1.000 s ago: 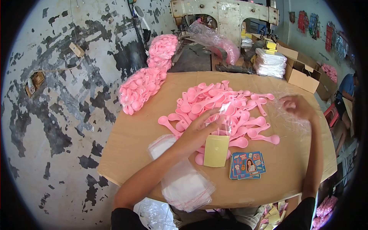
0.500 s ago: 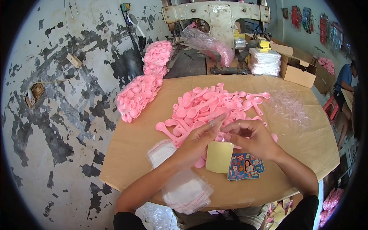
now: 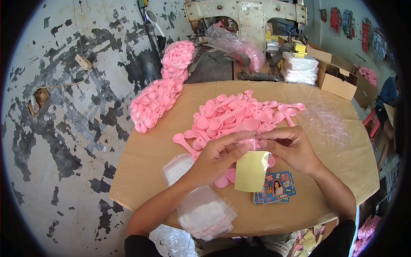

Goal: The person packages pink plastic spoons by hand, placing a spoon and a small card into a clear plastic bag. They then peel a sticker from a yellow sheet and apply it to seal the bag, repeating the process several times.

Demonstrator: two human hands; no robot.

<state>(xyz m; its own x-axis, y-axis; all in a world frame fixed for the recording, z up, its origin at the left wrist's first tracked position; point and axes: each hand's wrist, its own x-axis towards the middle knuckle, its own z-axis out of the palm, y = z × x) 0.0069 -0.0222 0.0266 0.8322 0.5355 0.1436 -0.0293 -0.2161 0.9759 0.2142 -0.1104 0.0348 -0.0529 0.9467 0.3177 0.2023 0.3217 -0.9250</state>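
Note:
My left hand [image 3: 220,156] and my right hand [image 3: 291,150] meet in front of the spoon heap, fingers pinched at the top of a small clear plastic bag. A plain yellow card [image 3: 251,172] hangs below the fingertips, with a shiny film at its upper right corner. Something pink shows between the fingertips, partly hidden. Behind the hands lies a loose heap of pink plastic spoons [image 3: 231,113]. Printed blue cards [image 3: 278,187] are stacked just right of the yellow card. Under my left forearm are flat clear plastic bags [image 3: 205,214].
Brown paper covers the table [image 3: 141,171]. Bulging bags of pink spoons [image 3: 156,103] stand at its left edge. Thin plastic strips [image 3: 327,120] lie at the right. A metal machine [image 3: 250,21], cardboard boxes [image 3: 338,83] and another person [image 3: 387,98] are beyond.
Both hands have drawn together at the bag's top, and my left fingers have lowered into a pinch. The yellow card has shifted slightly right and up.

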